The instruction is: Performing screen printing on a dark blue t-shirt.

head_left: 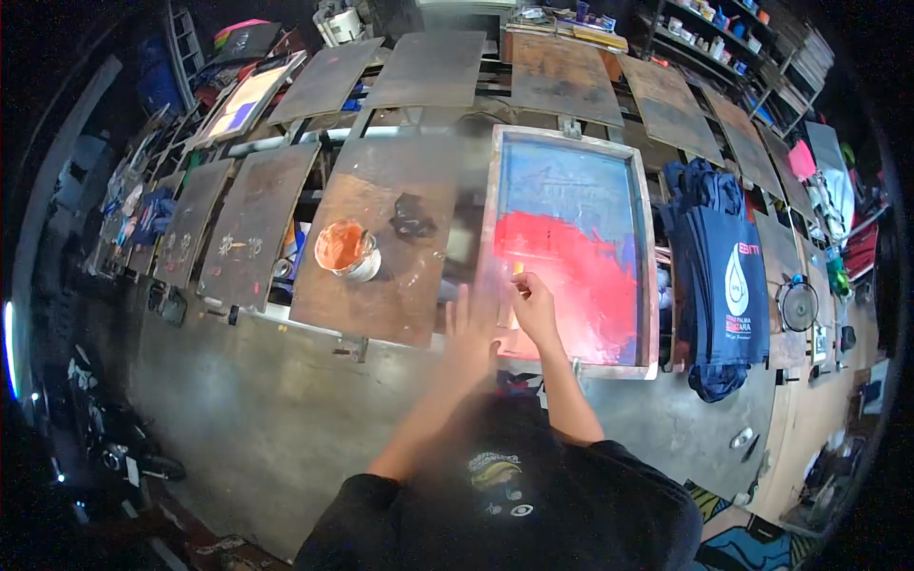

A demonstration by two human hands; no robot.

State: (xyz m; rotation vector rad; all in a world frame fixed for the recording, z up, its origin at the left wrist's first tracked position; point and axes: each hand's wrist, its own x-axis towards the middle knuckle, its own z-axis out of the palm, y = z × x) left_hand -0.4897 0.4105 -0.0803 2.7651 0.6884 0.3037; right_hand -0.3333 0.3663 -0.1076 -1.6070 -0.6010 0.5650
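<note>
A wooden-framed printing screen (pixel 644 238) lies in front of me, its blue mesh half covered with wet-looking red ink (pixel 581 285). My right hand (pixel 534 309) is over the screen's lower left part, its fingers closed in a pinch around a thin yellowish strip (pixel 517 269). What exactly the strip is, I cannot make out. My left hand (pixel 468 335), slightly blurred, is at the frame's left side with its fingers stretched upward and apart. It seems to hold nothing. Left of it, a tub of orange-red ink (pixel 348 249) stands on a brown board (pixel 381 300).
Next to the tub lies a crumpled black piece (pixel 412 217). A stack of navy tote bags (pixel 719 276) hangs over the rack to the right of the screen. Several dark boards (pixel 428 71) fill the rack's rows. A shelf with bottles (pixel 705 38) stands at the back right.
</note>
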